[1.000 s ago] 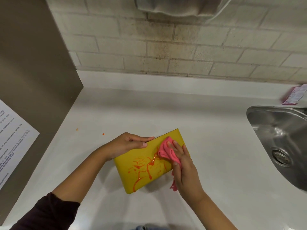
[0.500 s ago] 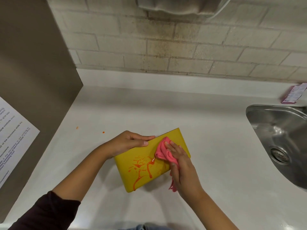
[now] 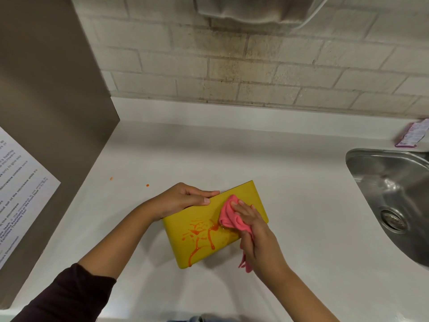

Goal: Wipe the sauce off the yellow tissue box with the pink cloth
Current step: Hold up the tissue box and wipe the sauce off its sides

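Since a second ago, the right hand (image 3: 257, 231) has carried the cloth (image 3: 228, 217) a little to the left across the box (image 3: 250, 196), and the sauce (image 3: 199, 231) nearest the cloth now shows only as a faint wet smear. The yellow box lies flat and at an angle on the white surface (image 3: 301, 205), near its front edge. Orange sauce streaks cover the middle of its top and run down toward the near corner.

The right hand grips the bunched pink cloth and presses it onto the right half of the box top, fingers close together over it. A tail of cloth hangs out below the palm.

The left hand (image 3: 185, 201) grips the far left edge of the box, thumb lying along the top.

Two orange specks (image 3: 111, 178) dot the surface to the left. A steel sink (image 3: 394, 194) is set in at the right, with a pink packet (image 3: 413, 135) behind it. A printed sheet (image 3: 21, 189) hangs on a brown panel (image 3: 46, 89) at the left.
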`<state>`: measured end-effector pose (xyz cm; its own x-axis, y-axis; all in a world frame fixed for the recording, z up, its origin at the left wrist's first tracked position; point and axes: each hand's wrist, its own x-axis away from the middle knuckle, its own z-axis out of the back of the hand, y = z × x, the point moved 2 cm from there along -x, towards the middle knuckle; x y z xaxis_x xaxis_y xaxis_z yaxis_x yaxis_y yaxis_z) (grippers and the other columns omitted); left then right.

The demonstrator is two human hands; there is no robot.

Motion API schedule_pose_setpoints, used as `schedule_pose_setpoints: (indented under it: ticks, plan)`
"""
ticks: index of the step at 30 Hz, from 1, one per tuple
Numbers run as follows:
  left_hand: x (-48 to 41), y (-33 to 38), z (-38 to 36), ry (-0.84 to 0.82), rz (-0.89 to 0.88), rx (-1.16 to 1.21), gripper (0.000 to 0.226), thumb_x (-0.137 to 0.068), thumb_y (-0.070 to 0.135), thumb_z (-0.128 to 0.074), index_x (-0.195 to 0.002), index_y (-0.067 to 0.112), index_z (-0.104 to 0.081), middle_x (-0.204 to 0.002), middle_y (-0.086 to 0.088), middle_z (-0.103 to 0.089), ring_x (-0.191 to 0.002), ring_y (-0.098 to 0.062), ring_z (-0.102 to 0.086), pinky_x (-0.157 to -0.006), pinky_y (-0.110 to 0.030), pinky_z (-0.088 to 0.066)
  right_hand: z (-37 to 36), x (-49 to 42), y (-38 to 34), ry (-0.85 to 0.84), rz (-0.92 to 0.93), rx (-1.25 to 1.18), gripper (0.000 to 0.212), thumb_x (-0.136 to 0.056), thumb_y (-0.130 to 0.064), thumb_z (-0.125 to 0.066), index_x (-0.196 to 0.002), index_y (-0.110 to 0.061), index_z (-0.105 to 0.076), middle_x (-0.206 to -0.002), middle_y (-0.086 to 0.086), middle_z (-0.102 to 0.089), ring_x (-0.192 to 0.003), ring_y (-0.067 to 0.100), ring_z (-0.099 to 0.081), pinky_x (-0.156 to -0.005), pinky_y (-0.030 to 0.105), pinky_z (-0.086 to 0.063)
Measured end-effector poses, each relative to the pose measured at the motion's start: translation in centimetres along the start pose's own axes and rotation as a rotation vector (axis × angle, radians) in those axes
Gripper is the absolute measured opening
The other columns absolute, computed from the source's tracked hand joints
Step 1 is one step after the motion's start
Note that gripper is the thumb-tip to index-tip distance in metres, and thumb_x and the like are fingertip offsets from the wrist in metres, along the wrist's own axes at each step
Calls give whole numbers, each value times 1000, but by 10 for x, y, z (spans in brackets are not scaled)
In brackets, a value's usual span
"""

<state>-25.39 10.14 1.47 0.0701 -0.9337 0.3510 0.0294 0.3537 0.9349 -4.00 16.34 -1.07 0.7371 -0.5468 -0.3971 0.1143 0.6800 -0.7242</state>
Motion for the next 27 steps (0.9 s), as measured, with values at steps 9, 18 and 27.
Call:
schedule_pose_setpoints:
  ticks: [9, 18, 27]
  plan:
    - [1, 3, 0, 30, -13, -23, 27, -86, 19, -62, -103, 38, -69, -103, 20, -71, -105, -4, -63, -86, -11, -49, -25, -2, -20, -59, 57, -6, 46, -91, -11, -38, -137, -17, -39, -143, -1, -41, -141, 7, -24, -117, 26, -12]
    - [5, 3, -1, 17, -3, -19, 26, -88, 21, -59, -105, 39, -68, -95, 20, -73, -91, -2, -69, -69, -11, -51, -15, -7, -11, 49, -47, -77, 40, -96, -15, -34, -135, -20, -43, -143, -6, -41, -140, 9, -28, -118, 27, -10]
    - [4, 1, 4, 23, -25, -51, 27, -87, 21, -60, -107, 39, -66, -100, 30, -68, -105, 6, -60, -84, -5, -45, -20, 6, -10, -193, 153, 22, 42, -92, -10, -42, -134, -15, -42, -144, -1, -42, -141, 13, -28, -118, 30, -14]
